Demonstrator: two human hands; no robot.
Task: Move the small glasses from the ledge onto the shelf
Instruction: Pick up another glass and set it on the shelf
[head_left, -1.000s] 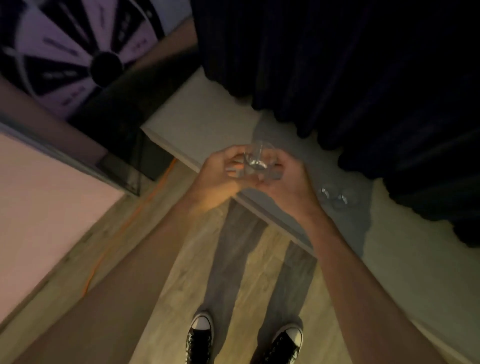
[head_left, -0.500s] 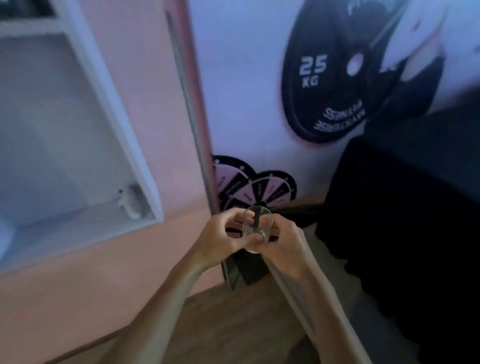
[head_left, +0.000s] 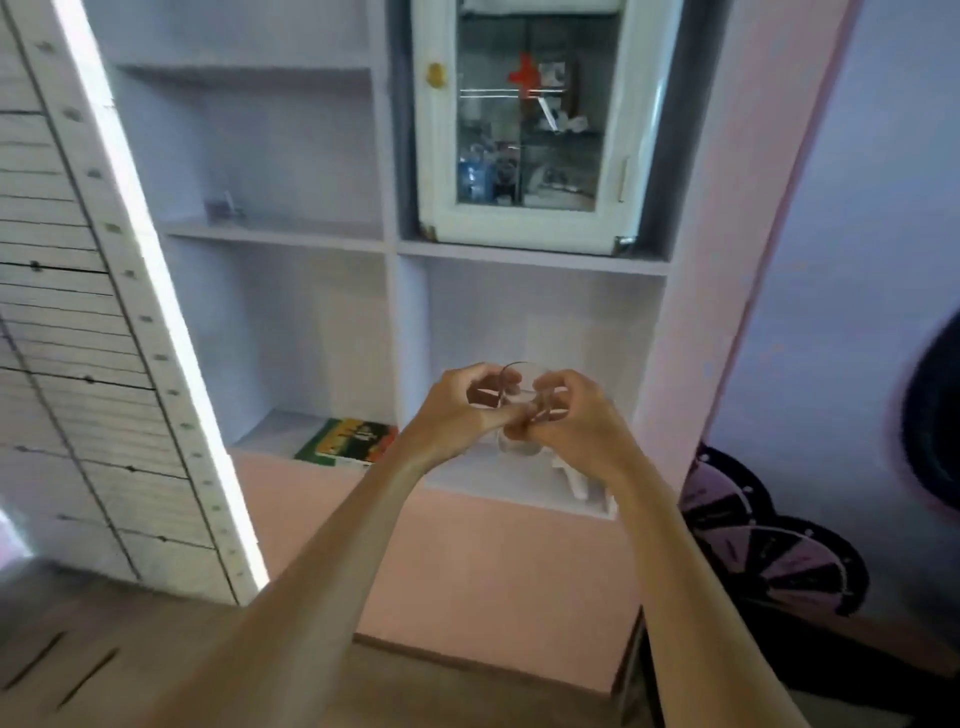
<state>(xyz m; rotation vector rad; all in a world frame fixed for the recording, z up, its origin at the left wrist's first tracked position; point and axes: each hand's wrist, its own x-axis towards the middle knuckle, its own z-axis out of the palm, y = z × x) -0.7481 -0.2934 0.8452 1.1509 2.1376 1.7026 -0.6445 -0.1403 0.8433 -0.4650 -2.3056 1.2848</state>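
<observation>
Before the lower right shelf, both hands meet at chest height: left hand and right hand each have fingers curled around clear glasses, held together in the air. Green book lies in left bay, cover text blurred; cabinet door shows a red cross.

A white-framed glass-door cabinet sits in the upper right bay — a red cross marks its pane and blurred bottles and boxes show inside. A green and orange book lies flat in the lower left bay. To the far left stands a white slatted panel. Low on the right, black and pink weight plates lean against the lilac wall.
</observation>
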